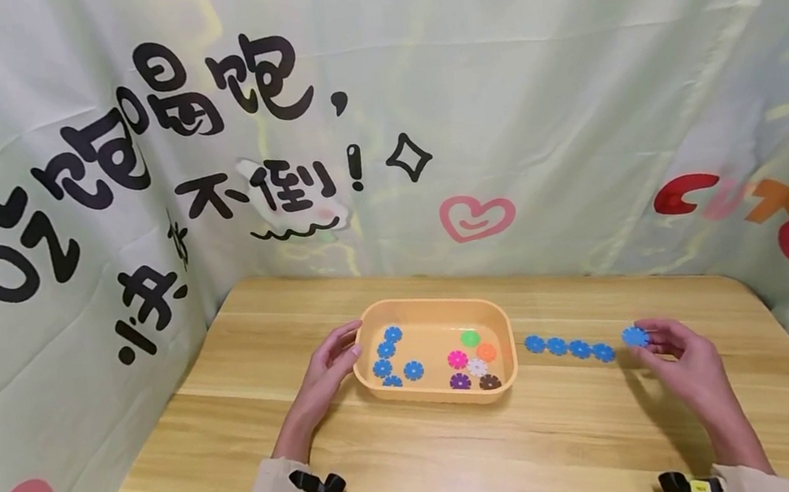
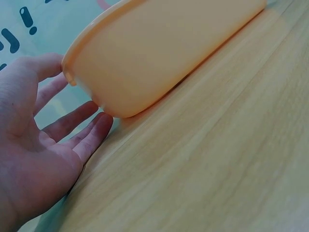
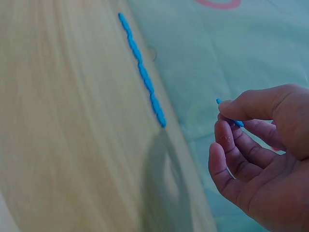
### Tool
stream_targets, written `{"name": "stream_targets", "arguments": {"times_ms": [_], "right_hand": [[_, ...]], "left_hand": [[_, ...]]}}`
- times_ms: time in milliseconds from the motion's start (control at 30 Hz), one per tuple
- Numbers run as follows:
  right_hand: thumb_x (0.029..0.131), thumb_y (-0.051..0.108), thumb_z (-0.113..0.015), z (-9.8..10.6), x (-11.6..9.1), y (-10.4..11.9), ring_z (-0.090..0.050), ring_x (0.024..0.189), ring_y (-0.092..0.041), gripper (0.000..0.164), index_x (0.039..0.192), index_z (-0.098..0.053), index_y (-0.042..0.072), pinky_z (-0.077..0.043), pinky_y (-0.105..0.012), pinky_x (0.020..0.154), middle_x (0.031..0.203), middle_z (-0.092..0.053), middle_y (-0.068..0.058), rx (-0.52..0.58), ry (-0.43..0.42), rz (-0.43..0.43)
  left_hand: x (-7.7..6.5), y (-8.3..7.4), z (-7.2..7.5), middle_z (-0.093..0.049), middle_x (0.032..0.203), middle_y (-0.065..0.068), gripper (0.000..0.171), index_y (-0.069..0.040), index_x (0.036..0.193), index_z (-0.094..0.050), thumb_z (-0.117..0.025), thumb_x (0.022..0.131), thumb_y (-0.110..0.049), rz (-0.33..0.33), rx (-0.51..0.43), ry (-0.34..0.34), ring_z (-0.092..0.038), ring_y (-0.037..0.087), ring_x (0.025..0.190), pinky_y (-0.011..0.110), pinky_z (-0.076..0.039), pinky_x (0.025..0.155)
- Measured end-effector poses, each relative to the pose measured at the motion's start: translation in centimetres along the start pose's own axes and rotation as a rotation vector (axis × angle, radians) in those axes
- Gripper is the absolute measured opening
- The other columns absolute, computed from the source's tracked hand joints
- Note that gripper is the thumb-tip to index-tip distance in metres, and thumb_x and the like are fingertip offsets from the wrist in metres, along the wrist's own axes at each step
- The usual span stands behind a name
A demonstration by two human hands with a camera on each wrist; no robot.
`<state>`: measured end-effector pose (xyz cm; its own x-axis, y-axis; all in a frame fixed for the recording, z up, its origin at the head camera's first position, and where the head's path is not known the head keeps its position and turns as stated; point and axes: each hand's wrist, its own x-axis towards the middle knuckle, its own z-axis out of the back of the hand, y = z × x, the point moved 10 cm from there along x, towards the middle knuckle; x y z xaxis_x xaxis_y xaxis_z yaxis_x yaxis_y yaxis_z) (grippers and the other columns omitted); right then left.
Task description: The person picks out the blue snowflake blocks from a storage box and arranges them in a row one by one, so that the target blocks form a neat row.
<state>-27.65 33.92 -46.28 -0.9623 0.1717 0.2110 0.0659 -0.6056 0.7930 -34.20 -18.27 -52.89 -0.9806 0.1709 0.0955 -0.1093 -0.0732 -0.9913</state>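
My right hand (image 1: 687, 360) pinches a blue snowflake disc (image 1: 635, 336) between thumb and fingers, raised above the table. The right wrist view shows this disc (image 3: 218, 101) edge-on, partly hidden by the thumb. To its left, a row of several blue snowflake discs (image 1: 569, 347) lies end to end on the table, apart from the held one. At the left end of an orange plastic tray (image 1: 427, 303), my left hand (image 1: 322, 380) touches the wall with fairly straight fingers. Its thumb meets the tray's rim (image 2: 71, 72) in the left wrist view.
Inside the tray, several blue discs (image 1: 386, 350) lie at the left. Single green (image 1: 470, 338), orange (image 1: 486, 352), pink (image 1: 458, 360), white (image 1: 477, 367), purple (image 1: 461, 381) and brown (image 1: 489, 382) discs sit at the right. A printed curtain (image 1: 554, 89) hangs behind the wooden table (image 1: 463, 463).
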Motion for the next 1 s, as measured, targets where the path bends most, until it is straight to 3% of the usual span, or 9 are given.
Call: {"name": "stream_targets", "arguments": {"times_ms": [133, 267, 533, 1000], "right_hand": [[0.096, 0.010, -0.073, -0.4, 0.1, -1.4, -0.054, 0.081, 0.010, 0.041, 0.131, -0.060, -0.006, -0.053, -0.014, 0.065, 0.102, -0.069, -0.012, -0.033, 0.039, -0.049], [0.096, 0.011, -0.073, -0.8, 0.1, -2.5, -0.053, 0.079, 0.009, 0.041, 0.130, -0.060, -0.007, -0.053, -0.016, 0.063, 0.104, -0.069, -0.018, -0.071, 0.074, -0.077], [0.094, 0.005, -0.073, -1.6, 0.5, -2.7, -0.054, 0.076, -0.003, 0.037, 0.125, -0.062, -0.010, -0.049, -0.021, 0.058, 0.098, -0.068, -0.015, -0.171, 0.147, -0.040], [0.095, 0.010, -0.073, -2.3, 0.5, -3.5, -0.051, 0.074, -0.015, 0.038, 0.125, -0.062, -0.010, -0.045, -0.024, 0.055, 0.094, -0.062, -0.012, -0.202, 0.178, -0.087]], "left_hand": [[0.0, -0.1, 0.1, -0.051, 0.150, 0.006, 0.046, -0.023, 0.147, -0.054, -0.063, 0.104, -0.034, -0.004, -0.005, -0.001, -0.052, 0.029, 0.135, 0.041, -0.053, 0.102], [0.0, -0.3, -0.1, -0.051, 0.149, 0.010, 0.046, -0.019, 0.148, -0.053, -0.063, 0.104, -0.032, -0.021, -0.013, 0.009, -0.052, 0.031, 0.134, 0.040, -0.053, 0.101], [0.0, -0.3, 0.0, -0.051, 0.149, 0.009, 0.046, -0.020, 0.147, -0.054, -0.063, 0.104, -0.032, -0.022, -0.013, 0.001, -0.052, 0.030, 0.134, 0.040, -0.053, 0.102], [0.1, -0.1, 0.0, -0.052, 0.149, 0.004, 0.044, -0.024, 0.147, -0.055, -0.062, 0.104, -0.034, 0.002, 0.001, 0.004, -0.052, 0.026, 0.135, 0.042, -0.052, 0.103]]}}
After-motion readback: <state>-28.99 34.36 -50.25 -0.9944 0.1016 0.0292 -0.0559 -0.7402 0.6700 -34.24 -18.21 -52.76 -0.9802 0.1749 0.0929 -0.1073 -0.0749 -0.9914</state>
